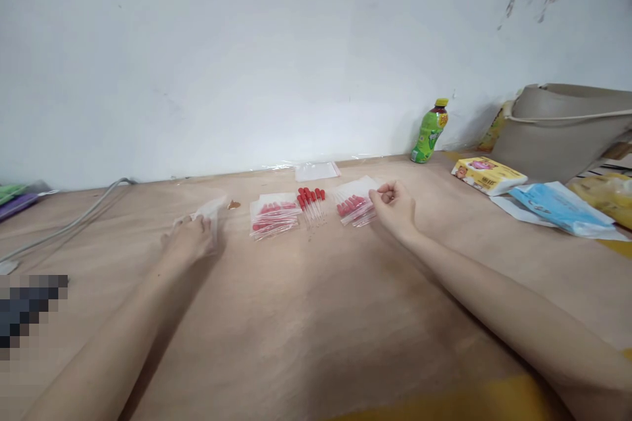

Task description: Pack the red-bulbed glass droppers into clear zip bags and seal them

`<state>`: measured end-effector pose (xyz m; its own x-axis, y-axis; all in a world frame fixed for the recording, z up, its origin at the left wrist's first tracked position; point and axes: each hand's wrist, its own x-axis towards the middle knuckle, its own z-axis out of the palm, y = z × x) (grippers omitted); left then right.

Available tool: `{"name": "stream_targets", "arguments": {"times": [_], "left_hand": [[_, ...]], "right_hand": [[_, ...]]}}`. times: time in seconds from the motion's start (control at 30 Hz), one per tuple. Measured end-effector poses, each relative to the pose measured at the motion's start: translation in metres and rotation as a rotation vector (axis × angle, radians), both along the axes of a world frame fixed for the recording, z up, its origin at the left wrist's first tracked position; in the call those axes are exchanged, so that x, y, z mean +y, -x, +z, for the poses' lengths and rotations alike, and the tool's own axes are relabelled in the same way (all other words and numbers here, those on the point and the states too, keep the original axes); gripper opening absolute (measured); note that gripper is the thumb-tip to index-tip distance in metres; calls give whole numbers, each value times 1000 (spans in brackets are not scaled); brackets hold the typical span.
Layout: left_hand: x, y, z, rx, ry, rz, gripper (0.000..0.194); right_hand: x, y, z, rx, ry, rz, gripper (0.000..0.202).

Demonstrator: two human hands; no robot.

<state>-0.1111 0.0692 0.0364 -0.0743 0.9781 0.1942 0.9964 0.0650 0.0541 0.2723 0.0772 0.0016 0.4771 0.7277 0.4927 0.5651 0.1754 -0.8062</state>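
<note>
Two piles, left bags [274, 216] and right bags [354, 205], flank the droppers [311, 200], probably for easy reach, while the left hand [190, 237] clamps a clear bag [212, 209] and the right hand [396, 207] bends fingers at the right bags' edge, pinch unclear.

Free brown surface [276, 322] before red droppers [309, 194], wall [276, 59] behind

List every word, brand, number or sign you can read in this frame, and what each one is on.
No text can be read with certainty.
Green bottle: printed label, too small and blurred to read.
Yellow box: print and a dark barcode-like patch, too small to read.
Blue packet: pale markings, too blurred to read.
Stacked clear bags: no lettering can be made out.
</note>
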Motion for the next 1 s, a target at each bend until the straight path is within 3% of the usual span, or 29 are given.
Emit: {"name": "stream_targets", "arguments": {"times": [0.1, 0.13, 0.17, 0.23, 0.33, 0.43, 0.57, 0.83, 1.0], "left_hand": [[-19, -26, 26, 21, -51, -169, 49], [-27, -38, 30, 26, -59, -282, 48], [-36, -53, 31, 28, -66, -490, 49], [-54, -81, 25, 24, 11, -801, 47], [-72, -111, 3, -6, 123, -1042, 41], [-78, -119, -18, -109, 182, -1022, 44], [-75, -113, -33, -149, 219, -993, 47], [-81, -119, -32, -109, 113, -926, 40], [-81, -119, -34, -187, 10, -873, 32]], "right_hand": [[6, 10, 15, -240, 82, 89, 23], [9, 14, 20, -334, 140, 126, 22], [14, 19, 24, -426, 214, 168, 21], [26, 30, 29, -572, 390, 241, 19], [46, 48, 31, -649, 602, 271, 21], [63, 64, 28, -641, 713, 234, 29], [75, 78, 27, -619, 751, 224, 34], [80, 96, 24, -549, 770, 259, 32], [82, 90, 32, -457, 763, 321, 23]]}}
